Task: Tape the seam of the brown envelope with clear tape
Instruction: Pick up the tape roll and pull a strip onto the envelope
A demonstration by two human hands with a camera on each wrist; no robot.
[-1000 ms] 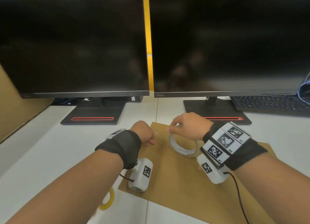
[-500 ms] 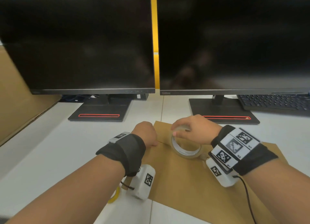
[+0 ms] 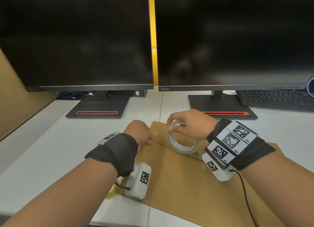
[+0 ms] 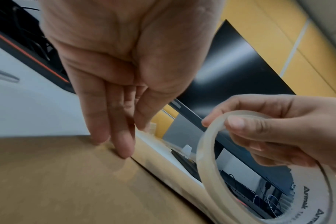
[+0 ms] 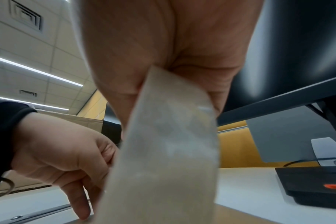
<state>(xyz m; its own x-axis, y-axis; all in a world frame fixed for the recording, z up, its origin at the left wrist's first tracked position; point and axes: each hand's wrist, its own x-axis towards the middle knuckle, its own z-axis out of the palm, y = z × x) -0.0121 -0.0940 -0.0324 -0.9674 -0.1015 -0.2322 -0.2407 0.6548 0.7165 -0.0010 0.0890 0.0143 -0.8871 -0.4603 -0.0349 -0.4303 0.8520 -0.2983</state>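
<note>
The brown envelope (image 3: 178, 189) lies flat on the white desk (image 3: 51, 141) in front of me. My left hand (image 3: 148, 140) is at the envelope's far left part; in the left wrist view its straight fingertips (image 4: 125, 149) press down on the envelope (image 4: 58, 181) right beside the seam (image 4: 144, 166). My right hand (image 3: 171, 126) pinches the far rim of the clear tape roll (image 3: 182, 146), which stands tilted on the envelope just right of the left hand. The right wrist view shows the roll (image 5: 163, 151) edge-on. I cannot make out a pulled-out strip of tape.
Two dark monitors stand behind on black bases (image 3: 96, 107) (image 3: 220, 106). A black keyboard (image 3: 275, 97) lies at the far right, and a cardboard sheet (image 3: 15, 97) leans at the left. A yellow tape roll (image 3: 111, 192) peeks out under my left wrist.
My right hand has shifted from lying over the roll to pinching its far rim, and the roll stands more upright. My left hand has stayed at the seam.
</note>
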